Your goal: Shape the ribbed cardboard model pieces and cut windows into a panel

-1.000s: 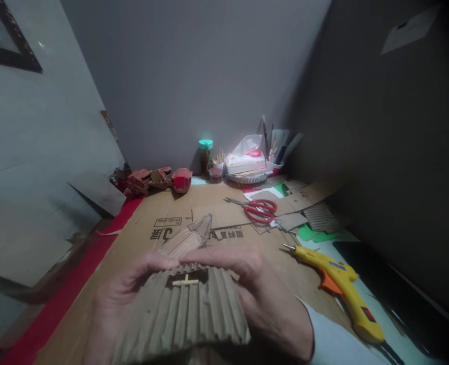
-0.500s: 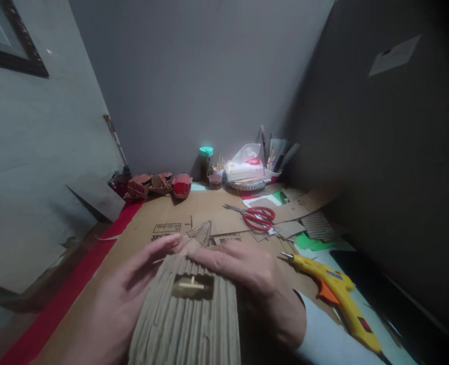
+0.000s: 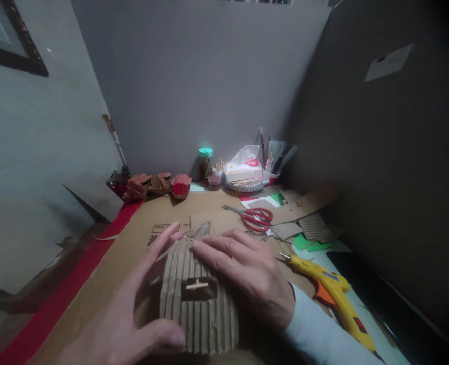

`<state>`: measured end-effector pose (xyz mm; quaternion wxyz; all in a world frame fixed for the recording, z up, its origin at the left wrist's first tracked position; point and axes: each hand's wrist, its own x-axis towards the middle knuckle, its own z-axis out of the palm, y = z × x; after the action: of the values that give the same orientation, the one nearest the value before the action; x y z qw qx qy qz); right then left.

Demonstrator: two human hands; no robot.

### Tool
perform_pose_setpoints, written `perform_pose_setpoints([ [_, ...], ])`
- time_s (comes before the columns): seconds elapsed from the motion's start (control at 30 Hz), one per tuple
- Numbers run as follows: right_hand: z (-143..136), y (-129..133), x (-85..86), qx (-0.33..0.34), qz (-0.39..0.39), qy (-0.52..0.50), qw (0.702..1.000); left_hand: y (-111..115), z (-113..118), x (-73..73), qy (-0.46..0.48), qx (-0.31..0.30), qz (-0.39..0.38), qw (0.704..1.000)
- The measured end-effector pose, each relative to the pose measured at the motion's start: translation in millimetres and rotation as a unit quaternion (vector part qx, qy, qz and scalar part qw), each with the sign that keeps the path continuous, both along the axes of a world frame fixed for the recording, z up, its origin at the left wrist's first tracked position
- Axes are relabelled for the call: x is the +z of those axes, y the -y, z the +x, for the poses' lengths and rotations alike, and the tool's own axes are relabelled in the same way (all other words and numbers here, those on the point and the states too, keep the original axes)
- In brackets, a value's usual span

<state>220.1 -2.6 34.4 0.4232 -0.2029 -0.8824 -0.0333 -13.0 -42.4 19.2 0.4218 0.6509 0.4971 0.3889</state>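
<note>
Between my hands is a corrugated cardboard model [image 3: 199,324] with a ribbed, boat-like body. A rectangular opening in its top shows a small pale wooden T-shaped piece [image 3: 197,285] inside. A pointed cardboard piece [image 3: 203,229] shows at the far end. My left hand [image 3: 140,299] spans the model's left side, thumb against the near left edge and fingers along the far left. My right hand [image 3: 243,268] lies over the right side, its fingertips pressed on the far upper edge. The undersides of both grips are hidden.
Red-handled scissors [image 3: 256,219] lie beyond my right hand. A yellow glue gun [image 3: 333,291] rests to the right, by cardboard scraps [image 3: 315,225]. Behind stand red cardboard models [image 3: 180,186], a tissue pack [image 3: 243,167] and a cup of pens [image 3: 273,175].
The model's near end has tipped and turned, so more of its curved end shows. My left thumb has come into view on the near left edge. The right fingers have shifted slightly.
</note>
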Motion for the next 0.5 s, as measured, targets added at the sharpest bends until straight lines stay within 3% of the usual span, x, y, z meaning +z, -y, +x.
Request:
perform_pose_setpoints([
  [0.1, -1, 1, -1.8, 0.009, 0.004, -0.024, 1.0, -3, 0, 0.6, -0.071, 0.014, 0.047, 0.996],
  [0.23, -2, -2, -5.5, 0.021, -0.062, -0.076, 0.995, -5, 6, 5.6, -0.073, 0.047, 0.045, 0.995],
  [0.33, -1, -4, -7.0, 0.002, -0.185, -0.112, 0.976, -7, 14, 9.2, 0.021, 0.084, 0.001, 0.996],
  [0.5, 1, -12, -3.1, 0.014, -0.415, -0.144, 0.898, -16, 17, 6.1, 0.088, 0.109, -0.032, 0.99],
])
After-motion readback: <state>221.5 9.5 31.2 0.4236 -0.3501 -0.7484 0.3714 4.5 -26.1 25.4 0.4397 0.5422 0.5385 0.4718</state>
